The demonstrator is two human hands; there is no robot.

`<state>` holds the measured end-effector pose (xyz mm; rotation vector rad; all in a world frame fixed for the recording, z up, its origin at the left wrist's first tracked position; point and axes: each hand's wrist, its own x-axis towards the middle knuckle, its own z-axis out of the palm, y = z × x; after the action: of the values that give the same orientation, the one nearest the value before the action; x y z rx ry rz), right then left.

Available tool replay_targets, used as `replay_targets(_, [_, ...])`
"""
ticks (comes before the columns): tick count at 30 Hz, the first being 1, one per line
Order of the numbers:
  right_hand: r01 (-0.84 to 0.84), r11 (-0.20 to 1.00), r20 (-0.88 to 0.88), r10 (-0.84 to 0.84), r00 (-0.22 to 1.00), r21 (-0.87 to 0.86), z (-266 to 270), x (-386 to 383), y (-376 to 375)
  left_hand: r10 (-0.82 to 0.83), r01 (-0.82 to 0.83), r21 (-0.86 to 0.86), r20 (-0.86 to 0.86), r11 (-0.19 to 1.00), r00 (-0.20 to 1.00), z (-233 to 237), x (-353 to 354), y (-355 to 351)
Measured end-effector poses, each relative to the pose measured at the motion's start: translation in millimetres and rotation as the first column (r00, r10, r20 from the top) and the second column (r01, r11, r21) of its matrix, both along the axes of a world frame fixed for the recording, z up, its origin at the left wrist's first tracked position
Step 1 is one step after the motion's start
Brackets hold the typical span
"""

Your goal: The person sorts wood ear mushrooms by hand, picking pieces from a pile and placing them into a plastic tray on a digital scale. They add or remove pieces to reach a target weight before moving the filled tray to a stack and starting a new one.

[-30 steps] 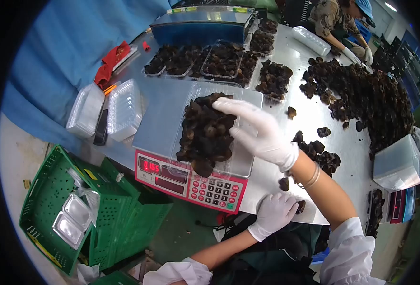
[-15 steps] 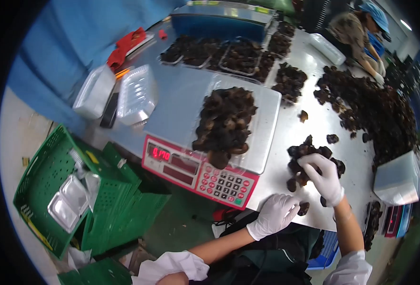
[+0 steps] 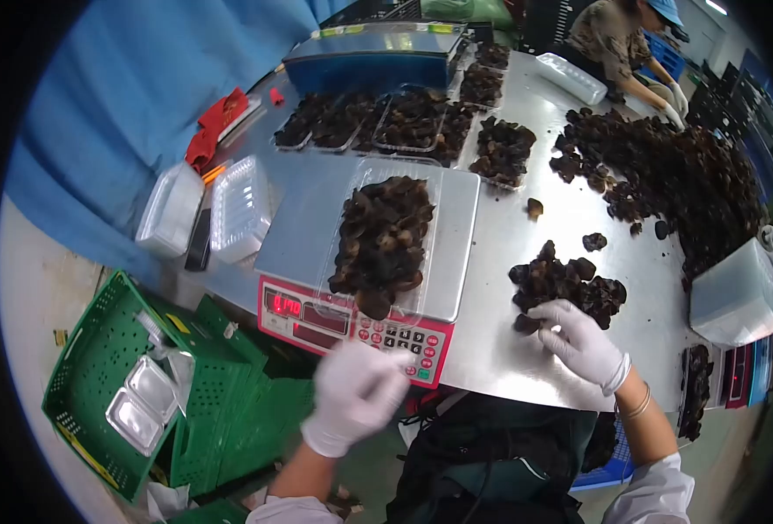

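My left hand (image 3: 356,393), white-gloved and smeared by motion, is at the front edge of the red-framed digital scale (image 3: 365,336); its fingers are too blurred to read. On the scale's plate sits a clear plastic tray (image 3: 434,196) heaped with dark brown mushroom pieces (image 3: 385,236). The red display reads about 0.170. My right hand (image 3: 583,349), also gloved, is at the near side of a small loose pile of mushrooms (image 3: 570,284). Its fingers are curled in towards the thumb at a dark piece; what they grip is partly hidden.
Filled trays (image 3: 413,120) line the back of the metal table. A large mushroom heap (image 3: 692,188) spreads at right, beside a stack of clear containers (image 3: 736,293). Empty trays (image 3: 240,210) stand at left above green crates (image 3: 120,384). A co-worker (image 3: 618,48) handles the heap's far side.
My left hand has moved left from the table edge below the small pile to the scale's front edge. My right hand has shifted slightly down, still by the pile. The camera view has turned somewhat.
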<state>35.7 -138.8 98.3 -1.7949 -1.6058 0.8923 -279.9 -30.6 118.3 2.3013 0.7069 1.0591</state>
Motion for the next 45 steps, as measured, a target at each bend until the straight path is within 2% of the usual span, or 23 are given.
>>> replay_targets(1, [0.006,0.999,-0.028,-0.005,1.0,0.037,9.8,-1.7,9.0,0.128,-0.128,0.006,0.008,0.992,0.992,9.1,-7.6,14.8])
replay_targets(2, [-0.002,0.998,0.048,-0.001,0.999,0.061,22.0,-5.4,18.5,0.224,-0.224,0.011,0.007,0.975,0.975,19.9,-12.7,30.7])
replay_targets(3, [0.065,0.998,-0.083,-0.067,0.994,-0.016,36.0,-15.8,28.6,0.318,-0.318,0.016,0.01,0.948,0.948,29.6,-15.6,47.2])
replay_targets(5, [0.0,1.0,-0.076,0.002,0.997,0.025,35.0,-23.9,55.6,0.367,-0.373,-0.065,-0.093,0.926,0.926,43.7,-17.3,77.2])
replay_targets(7, [-0.02,0.995,-0.253,0.044,0.966,0.096,25.6,-42.3,85.5,0.341,-0.352,-0.078,-0.13,0.933,0.931,22.4,-27.1,115.6])
replay_targets(9, [-0.038,0.976,-0.543,-0.087,0.835,-0.214,28.1,-56.0,118.3,0.184,-0.264,-0.38,-0.235,0.886,0.954,1.8,-33.3,149.9])
replay_targets(10, [-0.025,0.977,-0.546,-0.097,0.832,-0.211,29.9,-59.8,130.9,0.114,-0.248,-0.43,-0.313,0.868,0.943,7.2,-29.5,156.3])
replay_targets(11, [-0.054,0.959,-0.595,-0.127,0.794,-0.277,32.4,-60.8,144.5,0.104,-0.237,-0.426,-0.312,0.873,0.944,13.7,-23.8,161.5])
replay_targets(13, [-0.087,0.933,-0.637,-0.168,0.752,-0.348,29.5,-58.2,162.6,-0.054,-0.211,-0.657,-0.359,0.723,0.932,24.3,-10.9,167.0])
replay_targets(16, [-0.07,0.933,-0.683,-0.206,0.701,-0.353,23.3,-51.2,182.1,-0.093,-0.159,-0.704,-0.305,0.692,0.948,19.1,1.1,189.5])
replay_targets(18, [-0.042,0.934,-0.654,-0.216,0.725,-0.355,30.0,-38.5,198.6,-0.126,-0.103,-0.756,-0.239,0.646,0.963,21.8,17.5,211.3])
replay_targets(23, [0.109,0.957,-0.594,-0.254,0.763,-0.268,30.8,26.3,248.3,-0.203,-0.05,-0.736,-0.25,0.675,0.947,35.7,94.4,284.6])
replay_targets(27, [0.296,0.935,-0.442,-0.354,0.824,-0.197,32.4,92.0,287.6,-0.238,-0.003,-0.658,-0.276,0.753,0.931,50.5,179.3,328.8])
replay_targets(31, [0.396,0.902,-0.369,-0.431,0.823,-0.171,-8.3,139.2,316.1,-0.262,-0.011,-0.65,-0.322,0.76,0.91,2.7,251.5,381.6])
replay_targets(33, [0.429,0.885,-0.248,-0.464,0.851,-0.183,-23.2,149.7,328.4,-0.218,-0.084,-0.606,-0.407,0.791,0.887,-16.9,273.6,391.4])
replay_targets(35, [0.431,0.88,-0.169,-0.464,0.87,-0.201,-36.7,156.5,337.6,-0.138,-0.173,-0.511,-0.514,0.842,0.847,-28.2,287.0,394.5])
replay_targets(37, [0.404,0.889,-0.087,-0.43,0.899,-0.214,-42.2,156.4,339.2,-0.138,-0.178,-0.406,-0.637,0.897,0.758,-36.9,290.1,397.8])
replay_targets(39, [0.422,0.883,-0.104,-0.449,0.888,-0.207,-44.2,152.5,337.5,-0.092,-0.19,-0.327,-0.682,0.925,0.726,-35.8,290.4,395.8])
replay_targets(42, [0.444,0.872,-0.101,-0.47,0.877,-0.206,-38.9,152.5,334.2,-0.057,-0.221,-0.336,-0.653,0.916,0.756,-22.3,282.7,390.5])
replay_targets(43, [0.44,0.875,-0.104,-0.466,0.879,-0.203,-35.5,153.3,326.7,-0.069,-0.187,-0.364,-0.586,0.912,0.807,-13.4,273.2,384.6])
replay_targets(45, [0.451,0.883,-0.284,-0.468,0.837,-0.127,-24.9,154.1,300.7,-0.1,-0.113,-0.451,-0.422,0.885,0.901,9.6,247.3,368.0])
